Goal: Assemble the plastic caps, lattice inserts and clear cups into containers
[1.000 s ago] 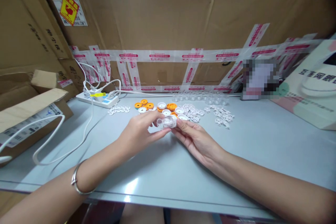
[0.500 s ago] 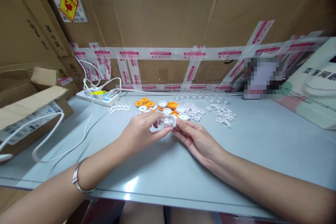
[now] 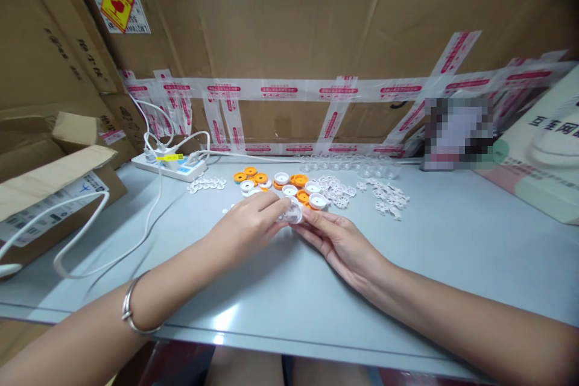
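Note:
Between my two hands, above the middle of the grey table, is a small clear plastic cup with white plastic showing in it. My right hand grips its right side between thumb and fingers. The fingers of my left hand are closed on its left side and cover part of it. Just behind the hands lie several orange round caps and white round caps. Small white openwork plastic pieces are heaped to the right of the caps.
More white pieces lie further right. Clear cups line the back edge. Small white discs sit near a white power strip with trailing cables. An open cardboard box stands left, a printed box right.
My left fingers have closed in over the left end of the clear cup, which now shows less. My right hand keeps its grip in nearly the same place.

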A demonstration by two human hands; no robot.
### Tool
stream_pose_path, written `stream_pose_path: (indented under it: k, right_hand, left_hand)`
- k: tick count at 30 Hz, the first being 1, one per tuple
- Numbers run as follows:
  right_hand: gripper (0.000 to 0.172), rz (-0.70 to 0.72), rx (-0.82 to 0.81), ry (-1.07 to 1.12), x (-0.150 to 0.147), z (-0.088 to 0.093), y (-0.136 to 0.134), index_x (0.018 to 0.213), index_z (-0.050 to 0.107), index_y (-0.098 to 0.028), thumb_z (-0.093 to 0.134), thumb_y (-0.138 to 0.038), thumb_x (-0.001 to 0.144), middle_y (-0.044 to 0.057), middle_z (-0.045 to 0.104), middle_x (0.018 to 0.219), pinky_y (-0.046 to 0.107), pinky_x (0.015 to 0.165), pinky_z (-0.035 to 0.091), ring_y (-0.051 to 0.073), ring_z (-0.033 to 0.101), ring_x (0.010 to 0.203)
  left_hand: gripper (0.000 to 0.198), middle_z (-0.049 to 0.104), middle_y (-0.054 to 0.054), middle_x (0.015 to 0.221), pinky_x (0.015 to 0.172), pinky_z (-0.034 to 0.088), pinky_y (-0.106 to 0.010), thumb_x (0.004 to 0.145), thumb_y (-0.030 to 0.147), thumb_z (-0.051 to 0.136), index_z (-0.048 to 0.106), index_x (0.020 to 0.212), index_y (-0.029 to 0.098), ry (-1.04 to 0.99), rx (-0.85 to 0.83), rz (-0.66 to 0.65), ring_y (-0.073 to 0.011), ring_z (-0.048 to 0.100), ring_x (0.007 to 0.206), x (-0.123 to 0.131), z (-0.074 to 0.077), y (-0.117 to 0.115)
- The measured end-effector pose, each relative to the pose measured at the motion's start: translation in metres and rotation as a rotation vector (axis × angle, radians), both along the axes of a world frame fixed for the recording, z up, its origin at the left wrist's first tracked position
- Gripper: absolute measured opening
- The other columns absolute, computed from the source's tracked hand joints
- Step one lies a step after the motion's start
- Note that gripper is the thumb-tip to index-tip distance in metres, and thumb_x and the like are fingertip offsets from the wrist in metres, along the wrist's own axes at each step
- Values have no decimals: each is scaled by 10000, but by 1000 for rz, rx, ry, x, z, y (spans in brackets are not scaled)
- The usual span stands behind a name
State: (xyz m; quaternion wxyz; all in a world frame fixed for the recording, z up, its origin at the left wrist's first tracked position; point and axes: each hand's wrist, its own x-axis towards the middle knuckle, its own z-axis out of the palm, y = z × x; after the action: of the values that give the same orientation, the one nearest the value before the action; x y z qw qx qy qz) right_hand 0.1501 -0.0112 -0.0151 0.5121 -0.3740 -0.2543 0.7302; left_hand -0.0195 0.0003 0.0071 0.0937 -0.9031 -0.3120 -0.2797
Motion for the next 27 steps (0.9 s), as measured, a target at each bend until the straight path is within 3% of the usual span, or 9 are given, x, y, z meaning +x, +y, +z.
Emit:
stream_pose_path:
  k: [4, 8, 11, 17, 22, 27]
  right_hand:
    - [151, 14, -27, 35, 1, 1, 2, 717, 712, -124, 771, -181, 591, 42, 708, 822, 236, 843, 519, 125, 645, 810]
    - [171, 68, -20, 80, 2, 5, 3, 800, 708, -122, 739, -194, 648, 52, 708, 855, 220, 781, 545, 121, 653, 784]
    - [147, 78, -17, 111, 3, 7, 3, 821, 701, -126, 708, -188, 687, 51, 708, 839, 208, 757, 551, 114, 656, 754]
    - [109, 67, -30, 112, 3, 6, 3, 795, 692, -125, 698, -167, 694, 49, 705, 834, 224, 807, 539, 112, 652, 765]
    - [128, 90, -37, 136, 3, 2, 2, 814, 686, -133, 696, -157, 690, 47, 705, 879, 222, 812, 536, 115, 653, 792]
    - [148, 82, -55, 150, 2, 2, 4, 879, 660, -130, 657, -145, 732, 46, 709, 814, 221, 765, 556, 114, 669, 745]
  left_hand:
    - [187, 644, -109, 924, 739, 511, -315, 882, 137, 459, 583, 1021, 125, -32, -35, -69, -187, 602, 866, -2, 0, 5]
    - [352, 625, -100, 1087, 848, 494, -325, 826, 181, 583, 518, 1172, 170, -220, -286, -140, -176, 586, 983, -4, 3, 9]
    - [383, 638, -87, 1092, 825, 507, -306, 811, 197, 605, 505, 1180, 178, -376, -408, -136, -160, 609, 948, -2, 4, 8]
    - [279, 654, -85, 1068, 850, 501, -344, 819, 209, 586, 556, 1095, 180, -356, -345, -83, -188, 608, 985, 0, -2, 8]
    - [317, 641, -100, 1095, 897, 479, -359, 841, 108, 506, 536, 1150, 173, -245, -253, -168, -187, 585, 1044, -5, -3, 13]
    - [377, 545, -111, 1269, 1002, 404, -380, 870, 174, 481, 469, 1246, 182, -312, -401, -152, -197, 490, 1188, 1, -5, 14]
